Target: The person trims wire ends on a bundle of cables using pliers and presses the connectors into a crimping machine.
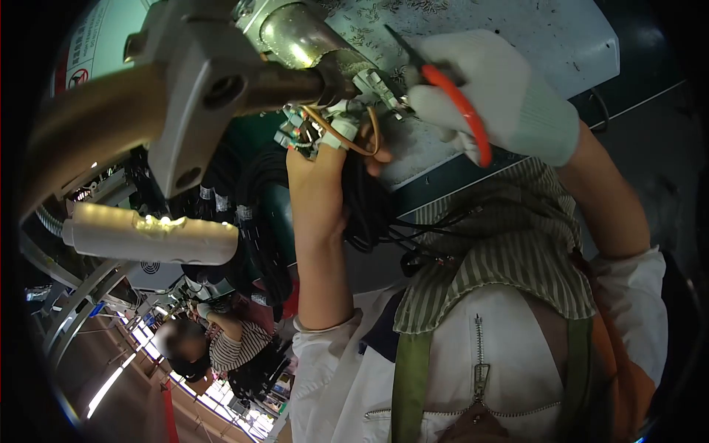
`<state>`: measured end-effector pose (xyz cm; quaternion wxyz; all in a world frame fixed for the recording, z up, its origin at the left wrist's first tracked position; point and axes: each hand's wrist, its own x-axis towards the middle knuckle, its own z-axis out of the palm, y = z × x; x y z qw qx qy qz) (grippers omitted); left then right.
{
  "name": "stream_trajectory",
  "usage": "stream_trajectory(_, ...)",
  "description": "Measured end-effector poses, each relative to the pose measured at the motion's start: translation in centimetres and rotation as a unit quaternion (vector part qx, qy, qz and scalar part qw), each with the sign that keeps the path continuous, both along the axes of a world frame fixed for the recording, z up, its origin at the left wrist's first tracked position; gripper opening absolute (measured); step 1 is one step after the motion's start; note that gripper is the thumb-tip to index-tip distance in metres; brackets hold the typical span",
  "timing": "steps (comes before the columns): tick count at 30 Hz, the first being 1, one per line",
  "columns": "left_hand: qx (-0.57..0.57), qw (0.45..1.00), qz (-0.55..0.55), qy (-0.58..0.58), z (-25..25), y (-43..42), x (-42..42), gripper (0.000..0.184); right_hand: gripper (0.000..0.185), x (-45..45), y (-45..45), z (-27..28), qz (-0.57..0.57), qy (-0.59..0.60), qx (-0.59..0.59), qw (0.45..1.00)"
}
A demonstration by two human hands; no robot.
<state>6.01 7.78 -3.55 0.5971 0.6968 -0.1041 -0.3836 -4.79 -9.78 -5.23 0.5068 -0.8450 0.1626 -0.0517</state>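
My right hand (pixel 480 92), in a pale glove, is closed around a red-handled hand tool (pixel 461 107) whose dark tip points up and left. Its thumb and fingertips are at a small pale connector piece (pixel 380 90). To the left, my left hand (pixel 362 140) is partly hidden behind an orange-brown wire (pixel 336 131) and the metal arm. Its bent fingers show beside thin coloured wires with small plugs (pixel 299 131), and what they grip is unclear. Black cables (pixel 362 196) hang just below it.
A jointed metal arm (pixel 203 92) crosses the upper left, near a shiny metal cylinder (pixel 299 37). Small metal bits (pixel 369 15) lie scattered on the pale work surface (pixel 546 44). A pale cylinder (pixel 155 235) is at left. Another person (pixel 229 347) works at the lower left.
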Motion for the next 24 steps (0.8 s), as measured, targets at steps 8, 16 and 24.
stream_trajectory(8, -0.081, 0.971, -0.195, 0.11, 2.2, 5.9, -3.7, 0.017, 0.025, -4.3, 2.7, 4.3, 0.052, 0.001, 0.021, 0.998)
stream_trajectory(16, -0.049, 0.979, -0.181, 0.086, 3.6, 5.7, -5.0, 0.016, 0.026, -5.4, 5.2, 4.5, 0.07, -0.124, -0.017, 0.99)
stream_trajectory(24, -0.088, 0.968, -0.201, 0.124, 4.2, 5.0, -6.1, 0.023, 0.025, -6.7, 5.5, 3.2, -0.006, -0.269, -0.051, 0.962)
